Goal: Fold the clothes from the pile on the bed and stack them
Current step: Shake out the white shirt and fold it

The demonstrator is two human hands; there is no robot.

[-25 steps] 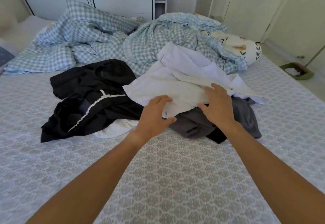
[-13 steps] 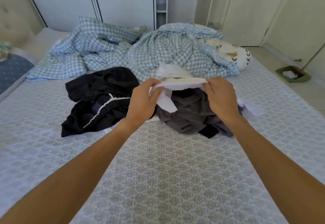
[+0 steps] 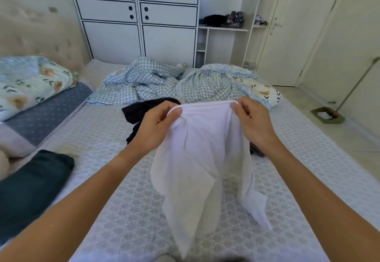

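White garment [image 3: 202,159] hanging below both grips

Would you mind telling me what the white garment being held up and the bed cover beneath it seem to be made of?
White garment: thin, matte woven cloth, probably cotton; it drapes limply. Grey-white patterned bed cover: looks like quilted or jacquard fabric with a repeating motif.

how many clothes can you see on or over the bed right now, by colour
white: 1, the white garment held up by the left hand and right hand
black: 1, black garment
dark teal: 1, folded item
total: 3
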